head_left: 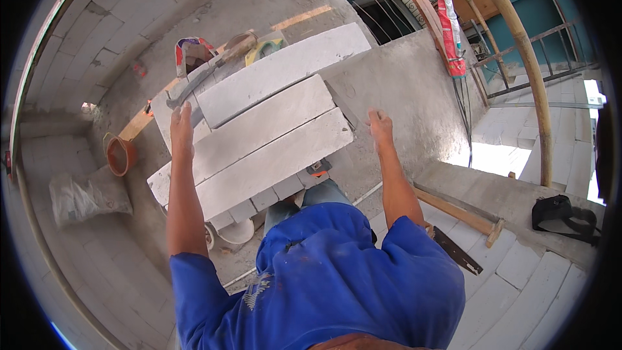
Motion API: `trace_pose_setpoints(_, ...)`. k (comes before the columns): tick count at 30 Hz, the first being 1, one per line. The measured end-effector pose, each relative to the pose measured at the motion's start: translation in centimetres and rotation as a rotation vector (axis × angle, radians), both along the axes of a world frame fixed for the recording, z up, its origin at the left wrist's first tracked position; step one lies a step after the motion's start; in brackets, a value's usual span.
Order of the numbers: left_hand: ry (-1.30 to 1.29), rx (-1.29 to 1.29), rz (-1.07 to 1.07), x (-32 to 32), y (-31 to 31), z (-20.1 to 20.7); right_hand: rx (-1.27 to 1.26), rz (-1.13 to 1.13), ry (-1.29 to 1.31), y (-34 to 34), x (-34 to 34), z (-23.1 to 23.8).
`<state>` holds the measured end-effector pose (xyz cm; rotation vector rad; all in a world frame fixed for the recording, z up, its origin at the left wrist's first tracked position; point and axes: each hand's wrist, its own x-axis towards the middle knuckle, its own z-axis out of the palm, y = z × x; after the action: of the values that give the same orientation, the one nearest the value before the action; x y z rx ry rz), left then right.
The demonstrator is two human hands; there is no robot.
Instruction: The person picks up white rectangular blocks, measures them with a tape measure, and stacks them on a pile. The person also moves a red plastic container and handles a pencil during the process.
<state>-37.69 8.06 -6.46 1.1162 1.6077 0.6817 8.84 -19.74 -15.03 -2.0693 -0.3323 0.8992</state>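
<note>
Three long white blocks lie side by side, slanting up to the right: a far block [285, 72], a middle block [265, 131] and a near block [275, 163]. They rest on a stack of smaller grey-white blocks [265, 199]. My left hand [183, 131] is over the left part of the stack, fingers stretched out and holding nothing. Off the right end of the blocks, my right hand [380, 124] hangs in the air, empty, fingers loosely bent and apart. A dark curved-bladed tool [193, 88] with a thick handle lies beyond my left hand.
A yellow-green object [262, 52] and an open bag [193, 52] lie behind the blocks. An orange bucket [121, 155] and a white sack [91, 194] stand left. At right are a wooden pole [528, 58], a black bag [565, 218] and a dark flat blade [457, 251].
</note>
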Motion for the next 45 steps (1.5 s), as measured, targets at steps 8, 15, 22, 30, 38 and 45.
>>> trace_pose_setpoints(8, -0.193, -0.298, 0.0, 4.3, 2.3, -1.8, 0.316, -0.109, 0.262, 19.2, 5.8, 7.0)
trace_pose_setpoints(15, 0.077, -0.202, 0.133, 6.6, 2.4, -1.1, 0.442, -0.179, 0.263, 21.9, 6.6, 3.8)
trace_pose_setpoints(22, -0.116, -0.013, 0.088, 5.2, 3.6, 0.8, 0.624, -0.189, 0.272, 19.6, 5.1, 11.5)
trace_pose_setpoints(30, -0.267, 0.345, 0.244, 1.4, -1.5, 11.1, 0.966, -0.391, 0.376, 12.4, -1.1, 20.1)
trace_pose_setpoints(38, -0.223, 0.465, 0.318, -10.7, -11.9, 12.5, 0.958, -0.369, 0.504, 4.8, -13.0, 18.2)
trace_pose_setpoints(45, -0.085, 0.581, 0.394, -11.7, -16.8, 10.5, 0.814, -0.216, 0.294, -0.3, -16.7, 17.5)
